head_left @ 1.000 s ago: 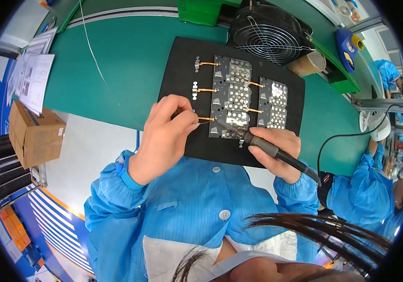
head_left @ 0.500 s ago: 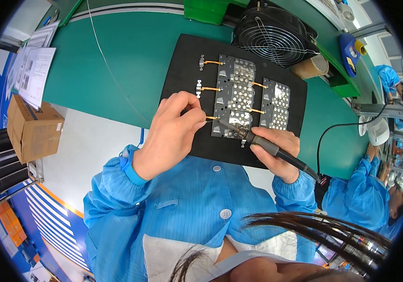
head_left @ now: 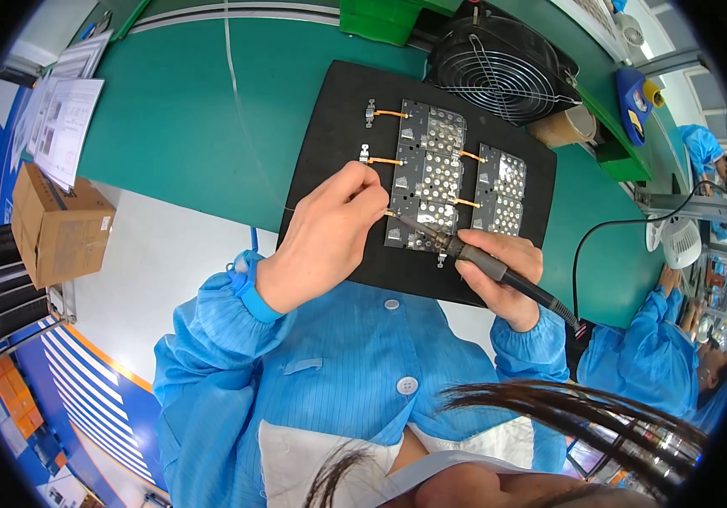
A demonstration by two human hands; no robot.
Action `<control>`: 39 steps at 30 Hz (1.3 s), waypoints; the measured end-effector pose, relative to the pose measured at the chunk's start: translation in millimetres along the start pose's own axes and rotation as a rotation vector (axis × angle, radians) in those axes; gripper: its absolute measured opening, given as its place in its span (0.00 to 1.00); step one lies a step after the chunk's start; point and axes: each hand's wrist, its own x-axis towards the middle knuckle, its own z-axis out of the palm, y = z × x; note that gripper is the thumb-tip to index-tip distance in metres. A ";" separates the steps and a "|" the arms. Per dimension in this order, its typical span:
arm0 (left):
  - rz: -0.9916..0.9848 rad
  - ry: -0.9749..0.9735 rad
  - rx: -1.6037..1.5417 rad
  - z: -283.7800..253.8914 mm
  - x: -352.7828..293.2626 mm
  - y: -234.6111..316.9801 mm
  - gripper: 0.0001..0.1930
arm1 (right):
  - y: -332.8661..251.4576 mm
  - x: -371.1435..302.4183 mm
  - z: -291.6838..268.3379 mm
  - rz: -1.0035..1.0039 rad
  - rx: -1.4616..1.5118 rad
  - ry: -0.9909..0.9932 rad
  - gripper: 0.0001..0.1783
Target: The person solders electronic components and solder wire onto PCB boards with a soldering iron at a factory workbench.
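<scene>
My right hand (head_left: 511,306) grips a soldering iron (head_left: 483,261), its tip reaching the left edge of a black circuit board strip (head_left: 408,182). Thumb and finger of my left hand (head_left: 334,233) are pinched together at the same spot, by the end of an orange flex strip (head_left: 389,213). A thin solder wire (head_left: 231,68) comes down from the top of the view to this hand. Other orange strips with small metal connectors (head_left: 370,113) stick out from the board's left side. A shorter board strip (head_left: 487,182) lies to the right, joined by orange strips.
The boards lie on a black mat (head_left: 342,93) on a green table (head_left: 177,110). Behind it stand a black fan (head_left: 503,80), a brown roll (head_left: 568,127) and a green bin (head_left: 376,21). A black cable (head_left: 579,254) loops at right, near a co-worker's blue sleeve (head_left: 634,356).
My left hand has shifted slightly right and up, now covering part of the second connector. The solder wire has swung to the right. The soldering iron has stayed nearly in place.
</scene>
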 end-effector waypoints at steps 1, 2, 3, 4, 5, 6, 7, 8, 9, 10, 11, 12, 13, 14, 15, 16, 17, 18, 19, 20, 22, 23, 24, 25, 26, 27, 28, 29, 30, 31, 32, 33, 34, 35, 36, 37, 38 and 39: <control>-0.018 -0.007 -0.013 -0.4 0.2 -0.6 0.10 | 0.3 0.1 -0.1 0.001 0.000 0.002 0.18; -0.019 -0.006 -0.014 -0.9 0.1 -0.7 0.10 | 0.3 0.3 -0.4 0.000 0.000 0.000 0.18; -0.045 -0.020 -0.012 -1.4 0.5 -1.0 0.10 | 0.6 0.3 -0.6 0.017 0.004 -0.003 0.18; -0.071 -0.035 -0.010 -1.7 0.7 -1.5 0.10 | 0.8 0.4 -0.6 0.034 0.009 -0.007 0.18; -0.071 -0.035 -0.011 -1.6 0.7 -2.9 0.10 | 0.9 0.7 -0.7 0.035 0.008 -0.007 0.18; -0.083 -0.052 -0.001 -1.8 -0.5 -4.0 0.09 | 0.2 1.1 -0.9 0.040 0.008 -0.008 0.18; -0.095 -0.068 0.009 -1.7 -1.4 -4.9 0.08 | -0.3 1.5 -1.0 0.044 0.007 -0.008 0.18; -0.097 -0.067 0.010 -1.4 -2.0 -5.3 0.08 | -0.4 1.5 -0.9 0.043 0.009 -0.010 0.18; -0.101 -0.079 0.012 -0.5 -2.6 -6.4 0.09 | -0.1 1.1 -0.5 0.049 0.021 -0.008 0.17; -0.105 -0.090 0.015 0.2 -3.0 -7.4 0.09 | -0.1 0.9 -0.2 0.055 0.034 -0.006 0.17; -0.105 -0.089 0.014 1.1 -3.0 -8.5 0.09 | -0.2 0.9 -0.2 0.055 0.033 -0.007 0.17; -0.101 -0.066 0.013 2.6 -2.4 -9.4 0.08 | 0.1 0.5 -0.3 0.046 0.029 -0.011 0.17; -0.097 -0.042 0.011 3.5 -2.1 -9.9 0.07 | 0.3 0.3 -0.4 0.037 0.025 -0.014 0.17; -0.098 -0.043 0.011 3.3 -2.0 -9.7 0.07 | 0.5 0.4 -0.5 0.038 0.025 -0.015 0.17; -0.103 -0.034 -0.015 2.7 -1.8 -9.3 0.07 | 0.7 0.8 -0.8 0.026 0.030 -0.021 0.17; -0.108 -0.025 -0.040 2.1 -1.6 -9.0 0.07 | 0.9 1.0 -1.0 0.013 0.034 -0.028 0.18; -0.109 -0.025 -0.041 1.7 -1.5 -9.1 0.07 | 1.0 0.9 -1.2 0.014 0.034 -0.028 0.18; -0.102 -0.032 -0.031 1.0 -1.0 -9.0 0.07 | 0.8 1.0 -1.5 0.006 0.028 -0.027 0.18; -0.096 -0.039 -0.021 0.3 -0.7 -8.9 0.07 | 0.6 1.0 -1.7 -0.002 0.022 -0.025 0.18; -0.096 -0.040 -0.021 -0.3 -0.8 -8.5 0.07 | 0.5 1.2 -1.7 -0.002 0.022 -0.024 0.18; -0.098 -0.044 -0.019 -0.4 -0.9 -8.2 0.07 | 1.5 1.7 -1.5 -0.006 0.012 -0.015 0.18; -0.098 -0.044 -0.019 -0.1 -0.8 -8.4 0.07 | 1.2 2.0 -1.8 -0.006 0.013 -0.015 0.18; -0.096 -0.044 -0.017 -0.3 -0.5 -8.4 0.06 | -0.3 3.0 -2.6 0.011 0.003 -0.014 0.17; -0.094 -0.043 -0.016 -0.4 -0.2 -8.4 0.06 | -1.2 3.5 -3.1 0.027 -0.007 -0.012 0.17; -0.093 -0.044 -0.016 -0.5 -0.1 -8.3 0.06 | -0.2 3.3 -2.8 0.028 -0.007 -0.012 0.17; -0.091 -0.043 -0.012 -0.5 -0.4 -8.3 0.06 | 2.0 2.6 -2.0 0.022 0.004 -0.007 0.17; -0.088 -0.043 -0.008 -0.5 -0.7 -8.2 0.06 | 3.2 2.1 -1.6 0.016 0.014 -0.001 0.17; -0.088 -0.043 -0.008 -0.7 -0.6 -8.0 0.06 | 2.9 2.2 -1.6 0.016 0.015 -0.001 0.17; -0.090 -0.046 -0.009 -0.8 -0.6 -7.8 0.06 | 2.5 2.1 -1.6 0.019 0.029 -0.002 0.17; -0.092 -0.050 -0.010 -0.7 -0.5 -7.7 0.06 | 2.4 1.8 -1.6 0.023 0.044 -0.002 0.17; -0.091 -0.051 -0.010 -0.4 -0.5 -7.7 0.06 | 2.8 1.4 -1.5 0.023 0.044 -0.001 0.17; -0.089 -0.045 -0.014 -0.1 -0.5 -7.6 0.06 | 3.1 1.2 -1.4 0.019 0.047 -0.002 0.17; -0.087 -0.038 -0.018 0.1 -0.5 -7.6 0.06 | 3.3 1.0 -1.4 0.015 0.051 -0.003 0.17; -0.087 -0.039 -0.018 0.3 -0.5 -7.7 0.06 | 3.2 0.6 -1.8 0.016 0.051 -0.003 0.17; -0.089 -0.042 -0.020 0.4 -0.6 -8.0 0.06 | 3.2 0.4 -2.2 0.024 0.055 -0.008 0.17; -0.092 -0.044 -0.022 0.3 -0.6 -8.1 0.06 | 3.0 0.2 -2.6 0.032 0.059 -0.013 0.18; -0.092 -0.045 -0.022 0.1 -0.7 -8.0 0.06 | 2.5 0.3 -2.8 0.032 0.059 -0.012 0.18; -0.093 -0.048 -0.025 -0.1 -0.7 -7.7 0.06 | 1.9 0.6 -3.0 0.061 0.066 -0.014 0.18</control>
